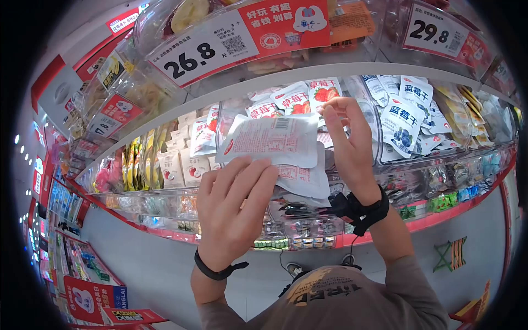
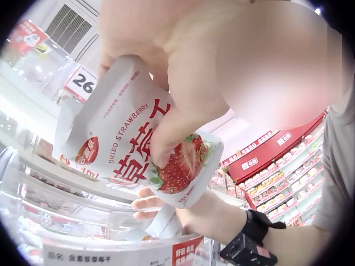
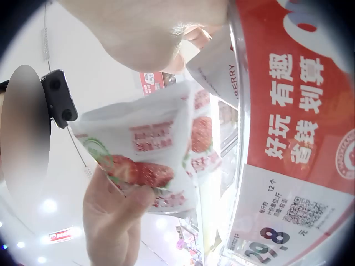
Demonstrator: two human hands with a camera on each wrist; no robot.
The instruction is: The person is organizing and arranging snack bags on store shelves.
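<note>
My left hand (image 1: 236,203) grips white packets of dried strawberry (image 1: 269,137), their printed backs up in the head view. A second packet (image 1: 305,181) sticks out beneath the upper one. In the left wrist view, the thumb of my left hand (image 2: 191,72) presses on the packet's strawberry picture (image 2: 180,172). My right hand (image 1: 353,146) is over the strawberry bin, fingers extended, beside the held packets. In the right wrist view, another white packet (image 3: 219,72) shows close to that hand's fingers.
Strawberry packets (image 1: 294,99) fill the bin ahead; blueberry packets (image 1: 404,118) lie to its right. Clear dividers separate the bins. A shelf edge with price signs (image 1: 206,52) runs above them. A small folding stool (image 1: 450,256) stands on the floor at right.
</note>
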